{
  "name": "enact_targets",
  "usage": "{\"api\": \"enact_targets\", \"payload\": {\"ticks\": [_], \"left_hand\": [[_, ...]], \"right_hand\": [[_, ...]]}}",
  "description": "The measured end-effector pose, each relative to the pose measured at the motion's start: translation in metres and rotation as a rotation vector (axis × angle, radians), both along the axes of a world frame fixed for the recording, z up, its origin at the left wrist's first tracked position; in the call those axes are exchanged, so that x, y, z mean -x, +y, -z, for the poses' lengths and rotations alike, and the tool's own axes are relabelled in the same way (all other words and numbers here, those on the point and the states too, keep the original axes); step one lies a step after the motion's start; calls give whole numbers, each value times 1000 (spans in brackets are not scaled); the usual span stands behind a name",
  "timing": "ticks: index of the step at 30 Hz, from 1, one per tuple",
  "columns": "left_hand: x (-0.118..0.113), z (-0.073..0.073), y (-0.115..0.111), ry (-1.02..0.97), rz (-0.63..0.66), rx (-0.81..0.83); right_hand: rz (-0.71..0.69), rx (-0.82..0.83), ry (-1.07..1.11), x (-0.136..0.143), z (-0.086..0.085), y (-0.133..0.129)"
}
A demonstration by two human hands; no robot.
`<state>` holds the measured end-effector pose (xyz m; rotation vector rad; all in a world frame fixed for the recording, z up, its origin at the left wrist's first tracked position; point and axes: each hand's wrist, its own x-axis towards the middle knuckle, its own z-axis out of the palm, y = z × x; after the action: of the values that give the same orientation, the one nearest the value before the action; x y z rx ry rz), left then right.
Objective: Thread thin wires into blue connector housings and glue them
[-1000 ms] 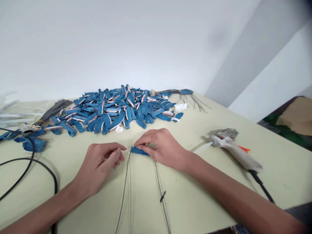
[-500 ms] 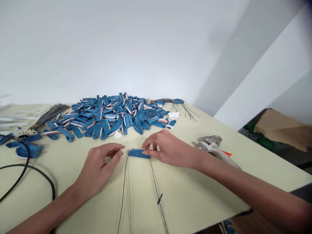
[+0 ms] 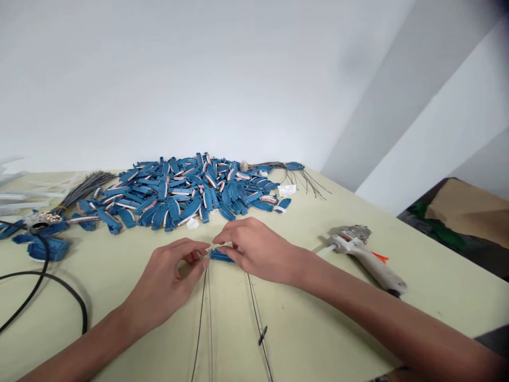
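A small blue padded piece (image 3: 221, 257) lies crosswise on the table in front of me, thin dark cords (image 3: 202, 313) running from its ends toward me. My right hand (image 3: 254, 252) is closed over its right part, thumb along the near side, hiding much of it. At the left end, the thumb and forefinger of my left hand (image 3: 169, 273) pinch in close around the tip. A small black clip-like bit (image 3: 263, 336) sits on the right cord.
Behind my hands spreads a heap of similar blue pieces (image 3: 186, 191). A glue gun (image 3: 358, 252) lies to the right. At left are a bundle of grey cords (image 3: 81, 191), clear sticks (image 3: 19, 196) and a black cable (image 3: 79, 297). White scraps (image 3: 287, 190) lie beside the heap.
My right hand has slid left over the blue piece, covering more of it. My left fingers have come in to its left end. The view has shifted, showing more of the glue gun.
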<state>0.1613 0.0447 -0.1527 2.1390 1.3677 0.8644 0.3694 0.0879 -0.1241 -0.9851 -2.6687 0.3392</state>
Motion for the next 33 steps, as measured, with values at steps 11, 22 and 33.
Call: {"api": "enact_targets", "payload": {"ticks": [11,22,33], "left_hand": [[-3,9,0,-1,-11,-11],[-5,5,0,87,19,-77],[-7,3,0,115,1,-97]], "right_hand": [[-3,-94,-56,3,9,-4],[-61,-219,-244,5,3,-3],[-121,-278,-296,5,4,2]]}}
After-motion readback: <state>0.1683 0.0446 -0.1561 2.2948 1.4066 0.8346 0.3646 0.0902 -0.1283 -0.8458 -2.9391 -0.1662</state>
